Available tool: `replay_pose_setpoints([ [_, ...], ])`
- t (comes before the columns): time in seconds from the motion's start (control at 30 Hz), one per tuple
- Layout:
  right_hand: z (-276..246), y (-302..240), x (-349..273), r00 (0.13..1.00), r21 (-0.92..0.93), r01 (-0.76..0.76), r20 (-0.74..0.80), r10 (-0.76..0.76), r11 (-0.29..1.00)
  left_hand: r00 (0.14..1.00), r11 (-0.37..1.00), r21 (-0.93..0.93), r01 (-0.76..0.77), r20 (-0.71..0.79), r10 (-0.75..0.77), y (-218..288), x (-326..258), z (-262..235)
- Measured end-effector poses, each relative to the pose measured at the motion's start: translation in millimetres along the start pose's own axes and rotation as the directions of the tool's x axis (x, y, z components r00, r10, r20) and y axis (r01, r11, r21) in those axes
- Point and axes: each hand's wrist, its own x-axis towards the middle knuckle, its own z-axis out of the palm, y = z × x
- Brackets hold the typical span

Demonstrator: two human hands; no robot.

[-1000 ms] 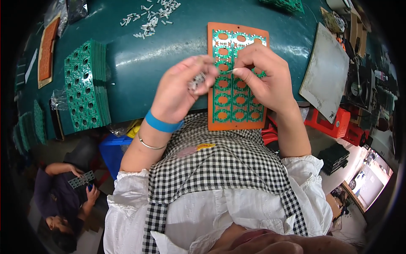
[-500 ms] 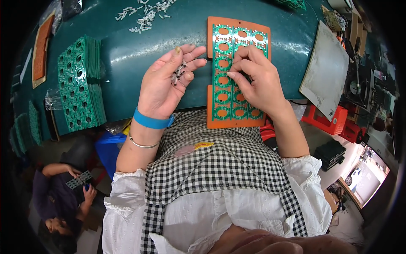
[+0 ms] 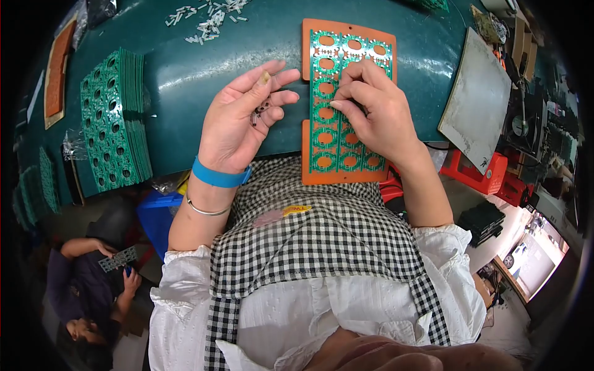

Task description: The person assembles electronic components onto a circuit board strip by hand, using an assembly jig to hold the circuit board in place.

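Observation:
My left hand (image 3: 238,127) is cupped palm up, left of the board, with several tiny dark and silvery electronic components (image 3: 259,114) held at its curled fingers. The thumb covers some of them. A green circuit board panel (image 3: 325,127) with rows of oval cutouts lies on an orange-brown holding plate (image 3: 352,179). Over the panel's middle, my right hand (image 3: 378,114) has thumb and forefinger pinched together close to the board's surface. Whatever sits between those fingertips is too small or hidden to make out.
Loose small clear parts (image 3: 213,23) lie scattered at the table's far side. A stack of green panels (image 3: 114,117) stands at the left. To the right is a grey flat board (image 3: 475,93) beside a red stool (image 3: 475,173). A co-worker (image 3: 93,278) handles a panel at lower left.
My left thumb has come down slightly over the components, hiding more of them. The right hand stays at nearly the same spot over the panel. The whole view has shifted a little.

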Motion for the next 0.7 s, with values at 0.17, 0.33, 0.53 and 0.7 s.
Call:
replay_pose_setpoints([
  [0.17, 0.6, 0.6, 2.2, 0.999, -0.005, 0.041, 0.014, -0.041, 0.999, 0.998, 0.999, -0.030, 0.026, -0.048, -0.027, -0.1, -0.1, -1.8],
  [0.33, 4.6, -1.0, 1.6, 0.998, -0.024, 0.056, 0.002, -0.056, 0.998, 0.998, 1.000, -0.008, -0.008, -0.070, 0.007, -0.5, 0.0, 7.4],
  [0.53, 12.2, -4.7, -1.3, 0.994, -0.170, 0.077, -0.063, -0.089, 0.982, 0.999, 0.982, 0.186, -0.046, 0.021, 0.043, -4.7, -4.2, 6.3],
  [0.7, 5.0, -0.7, 2.6, 0.990, -0.120, 0.129, 0.068, -0.121, 0.984, 0.999, 0.916, 0.401, -0.029, -0.003, 0.033, -9.5, -7.7, 15.4],
])
